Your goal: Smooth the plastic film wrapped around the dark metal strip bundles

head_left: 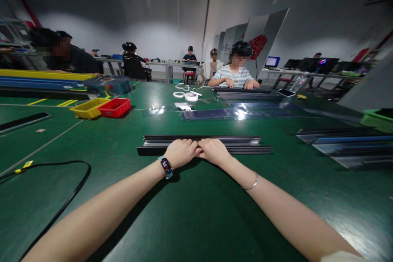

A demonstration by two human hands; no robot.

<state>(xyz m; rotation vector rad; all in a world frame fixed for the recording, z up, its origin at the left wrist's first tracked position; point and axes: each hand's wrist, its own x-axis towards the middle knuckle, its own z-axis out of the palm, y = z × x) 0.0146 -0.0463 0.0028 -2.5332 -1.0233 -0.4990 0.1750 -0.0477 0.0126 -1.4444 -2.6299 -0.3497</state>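
A long black channel-shaped profile (248, 150) lies crosswise on the green table in front of me. My left hand (180, 153) is closed on its near edge, just left of the middle, with the fingertips curled over it. Right beside it, my right hand (214, 151) grips the same edge, and the two hands touch at the thumbs and forefingers. A pale strip shows inside the channel at both ends. Its middle is hidden behind my fingers.
Yellow (89, 109) and red (114, 108) bins stand to the left, near a black cable (82, 188). Several profiles (340, 147) lie at right. Clear plastic sheeting (211, 114) and white tape rolls (190, 97) lie beyond. Across the table, a person in a striped shirt (235, 74) handles similar profiles.
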